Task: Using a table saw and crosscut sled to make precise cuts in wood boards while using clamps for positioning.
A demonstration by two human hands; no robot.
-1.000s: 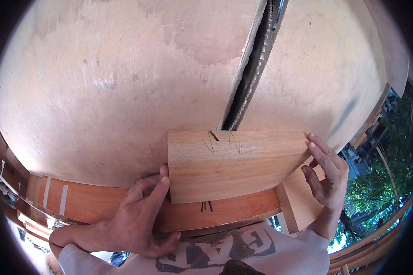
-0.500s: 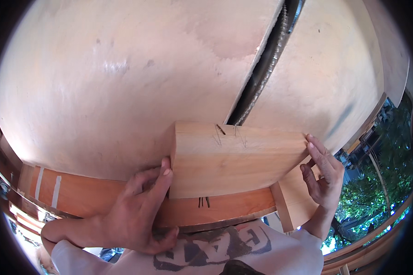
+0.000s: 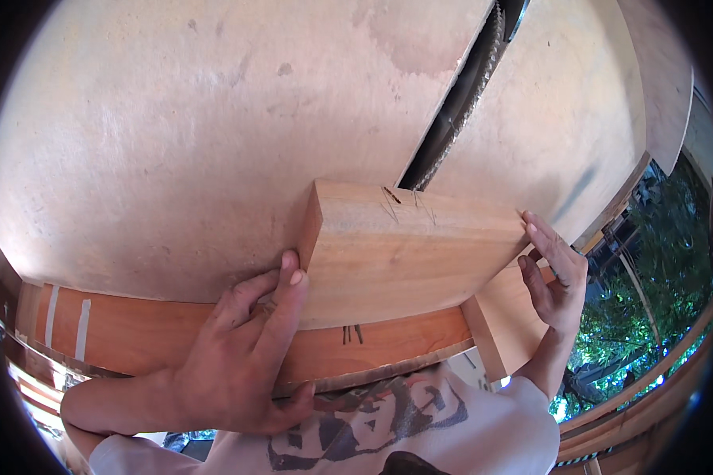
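Note:
A thick, pale wooden board (image 3: 404, 253) lies across the near edge of the saw table, over the near end of a dark slot. Pencil lines and a small dark crack show near its far edge. My left hand (image 3: 249, 340) presses its fingertips against the board's left end, thumb apart below. At the opposite end, my right hand (image 3: 556, 277) has its fingertips on the right edge, with the thumb bent inward. A toothed saw blade (image 3: 471, 99) stands in the slot just beyond the board; whether it touches the wood cannot be told.
The broad plywood tabletop (image 3: 214, 150) spreads ahead on both sides of the blade. Along its front runs a reddish wooden rail (image 3: 166, 328) with pale strips and dark marks. A wooden block (image 3: 491, 332) juts out below my right hand. Green foliage (image 3: 634, 317) shows at the right.
The view has shifted and turned slightly, and the board appears higher and more slanted in it. More of its left end face shows. Both hands keep their places at its ends.

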